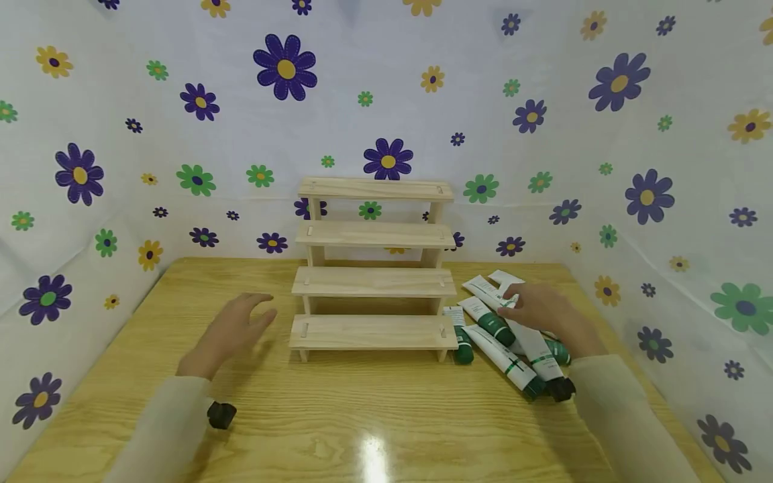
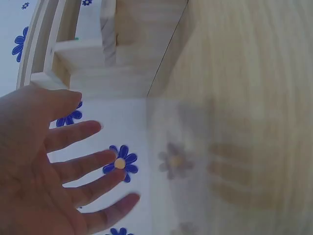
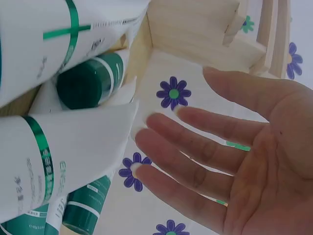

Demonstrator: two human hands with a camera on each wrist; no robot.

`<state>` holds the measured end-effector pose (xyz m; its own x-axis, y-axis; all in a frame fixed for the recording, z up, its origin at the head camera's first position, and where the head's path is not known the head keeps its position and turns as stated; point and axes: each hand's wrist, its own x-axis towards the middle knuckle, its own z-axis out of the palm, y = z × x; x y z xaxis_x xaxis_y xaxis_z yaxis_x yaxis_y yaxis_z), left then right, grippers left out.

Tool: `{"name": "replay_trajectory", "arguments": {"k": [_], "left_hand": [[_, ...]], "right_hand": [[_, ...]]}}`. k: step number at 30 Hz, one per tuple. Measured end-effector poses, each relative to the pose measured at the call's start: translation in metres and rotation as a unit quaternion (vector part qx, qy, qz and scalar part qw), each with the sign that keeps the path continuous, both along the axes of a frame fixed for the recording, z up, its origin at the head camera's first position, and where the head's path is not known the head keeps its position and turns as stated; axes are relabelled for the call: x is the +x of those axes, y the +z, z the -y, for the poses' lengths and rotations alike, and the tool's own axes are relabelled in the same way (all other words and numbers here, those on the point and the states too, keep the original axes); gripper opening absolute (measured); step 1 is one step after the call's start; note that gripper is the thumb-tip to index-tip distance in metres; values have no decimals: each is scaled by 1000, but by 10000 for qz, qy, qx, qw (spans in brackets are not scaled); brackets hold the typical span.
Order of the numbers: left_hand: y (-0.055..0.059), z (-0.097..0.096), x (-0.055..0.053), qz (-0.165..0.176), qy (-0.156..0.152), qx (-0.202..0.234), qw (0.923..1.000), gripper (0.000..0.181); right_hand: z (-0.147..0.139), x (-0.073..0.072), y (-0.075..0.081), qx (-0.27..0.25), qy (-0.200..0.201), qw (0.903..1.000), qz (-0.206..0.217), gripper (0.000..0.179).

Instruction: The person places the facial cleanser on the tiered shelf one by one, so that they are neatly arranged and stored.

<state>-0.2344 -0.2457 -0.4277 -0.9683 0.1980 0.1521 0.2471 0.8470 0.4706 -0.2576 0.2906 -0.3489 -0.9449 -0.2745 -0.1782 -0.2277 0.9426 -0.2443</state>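
A heap of white squeeze tubes with green caps lies on the table, right of a four-step wooden display stand. Over the heap's far side is my right hand. In the right wrist view its fingers are spread and hold nothing, close beside the white tubes. My left hand hovers left of the stand. The left wrist view shows its fingers parted and relaxed, with nothing in them. All the steps of the stand are bare.
The wooden table reflects a bright light near its front. A white flower-print cloth hangs behind the stand and along both sides. Each wrist carries a small black device, seen at the left sleeve.
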Motion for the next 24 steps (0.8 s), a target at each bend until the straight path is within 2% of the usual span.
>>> {"name": "replay_trajectory", "arguments": {"k": [2,5,9,12,15,18,24], "left_hand": [[-7,-2,3,142,-164,500,9985,40],[-19,-5,5,328,-257,992,9942,37],[-30,-9,6,657,-334,1602,9843,41],[-33,-12,8,886,-426,2077,9732,43],[-32,-14,11,1124,-528,2605,9574,47],[-32,-15,12,1295,-559,2954,9449,50],[-32,-14,13,1547,-690,3346,9270,62]], "right_hand": [[4,5,2,-67,138,9994,317,42],[8,13,1,-229,141,9974,674,34],[13,20,-8,98,149,9980,610,36],[16,24,-13,542,130,9973,487,38],[18,27,-15,815,20,9952,533,36],[19,27,-18,907,-77,9939,615,35],[20,28,-22,689,-93,9939,855,30]]}}
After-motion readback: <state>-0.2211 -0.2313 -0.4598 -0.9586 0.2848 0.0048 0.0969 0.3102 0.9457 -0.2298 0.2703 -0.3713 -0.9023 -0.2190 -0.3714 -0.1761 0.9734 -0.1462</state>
